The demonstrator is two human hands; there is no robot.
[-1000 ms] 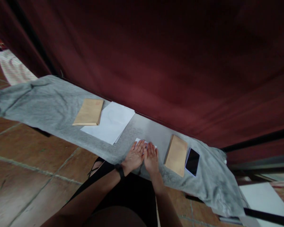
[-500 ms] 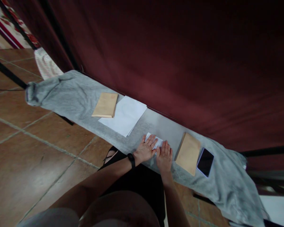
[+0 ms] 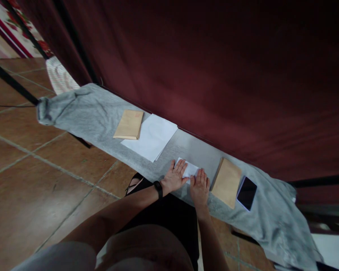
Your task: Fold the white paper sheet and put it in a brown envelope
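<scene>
A small folded sheet of white paper (image 3: 191,170) lies flat on the grey cloth under both of my hands. My left hand (image 3: 175,177), with a black band on its wrist, presses flat on the paper's left part, fingers stretched out. On its right end rests my right hand (image 3: 200,187), palm down, fingers extended side by side. Between the two hands the paper's middle shows; its ends are partly covered by my fingers.
Larger white sheets (image 3: 154,137) lie to the left, partly under a stack of brown envelopes (image 3: 129,125). Right of my hands are more brown envelopes (image 3: 227,182) and a phone (image 3: 247,193). The narrow table wears a grey cloth (image 3: 84,109); a dark red curtain (image 3: 186,75) hangs behind it.
My hands have moved slightly apart along the folded paper, the right one outward, so more of its middle shows. The whole view has shifted a little.
</scene>
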